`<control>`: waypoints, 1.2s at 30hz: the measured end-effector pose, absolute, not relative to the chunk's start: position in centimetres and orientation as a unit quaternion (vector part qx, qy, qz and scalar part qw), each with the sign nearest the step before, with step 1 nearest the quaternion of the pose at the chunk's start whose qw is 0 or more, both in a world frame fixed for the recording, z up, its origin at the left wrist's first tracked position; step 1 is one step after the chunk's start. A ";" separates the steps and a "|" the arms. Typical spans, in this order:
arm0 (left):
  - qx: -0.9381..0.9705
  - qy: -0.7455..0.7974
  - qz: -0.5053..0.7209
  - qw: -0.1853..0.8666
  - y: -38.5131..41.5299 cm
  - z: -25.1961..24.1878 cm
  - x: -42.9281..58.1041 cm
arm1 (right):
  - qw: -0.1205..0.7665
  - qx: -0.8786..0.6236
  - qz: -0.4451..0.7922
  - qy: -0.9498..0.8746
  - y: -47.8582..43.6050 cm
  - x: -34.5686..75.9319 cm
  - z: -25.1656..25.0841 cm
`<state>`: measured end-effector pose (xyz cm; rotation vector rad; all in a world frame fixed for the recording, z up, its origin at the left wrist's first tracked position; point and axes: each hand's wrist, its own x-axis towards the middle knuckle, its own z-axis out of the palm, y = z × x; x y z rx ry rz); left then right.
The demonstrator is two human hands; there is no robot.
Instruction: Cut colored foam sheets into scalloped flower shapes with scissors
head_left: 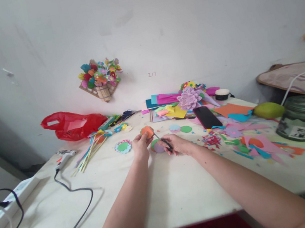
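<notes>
Over the middle of the white table, my left hand [142, 145] pinches an orange paper piece [146, 132] with a scalloped edge. My right hand [178, 145] grips a pair of scissors [167, 144] by dark handles, and the blades reach up to the orange piece's right edge. Below the hands lies a purple disc [158, 147] with some green at its left side, partly covered. To the left rests a scalloped blue-and-pink flower with a green centre [123, 147]. Beyond my right hand are a green disc [186, 129] and a light blue scalloped piece [174, 128].
A glue gun [65, 159] with a black cord lies left, near a power strip [15, 197]. Behind are a red plastic bag [73, 124] and paper strips [95, 151]. At right are a phone [207, 117], colourful scraps [264, 147] and a glass jar [303, 118].
</notes>
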<state>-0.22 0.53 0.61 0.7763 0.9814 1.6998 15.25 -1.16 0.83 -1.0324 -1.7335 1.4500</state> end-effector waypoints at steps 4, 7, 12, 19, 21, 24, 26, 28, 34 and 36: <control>0.314 0.401 0.704 0.495 0.5 0.6 -0.2 | 0.323 -0.388 0.561 -0.656 -1.3 15.2 1.0; 0.316 0.400 0.704 0.494 0.6 0.5 -0.2 | 0.321 -0.387 0.567 -0.652 -1.4 15.2 1.1; 0.329 0.404 0.701 0.486 0.6 0.4 -0.1 | 0.319 -0.377 0.574 -0.653 -1.3 15.3 0.9; 0.324 0.398 0.706 0.488 0.5 0.5 0.0 | 0.327 -0.364 0.571 -0.659 -0.8 15.4 0.3; 0.320 0.393 0.708 0.492 0.4 0.6 0.0 | 0.328 -0.365 0.573 -0.657 -0.7 15.4 0.3; 0.316 0.391 0.709 0.495 0.4 0.6 0.0 | 0.327 -0.367 0.574 -0.655 -0.8 15.3 0.4; 0.315 0.391 0.709 0.495 0.4 0.6 0.1 | 0.328 -0.365 0.575 -0.654 -0.9 15.4 0.5; 0.313 0.391 0.710 0.495 0.4 0.7 0.1 | 0.329 -0.364 0.578 -0.652 -1.0 15.4 0.6; 0.304 0.392 0.712 0.497 0.4 0.7 0.1 | 0.337 -0.358 0.590 -0.641 -1.3 15.4 0.9; 0.301 0.390 0.716 0.495 0.4 0.7 0.1 | 0.344 -0.347 0.598 -0.635 -1.3 15.4 0.9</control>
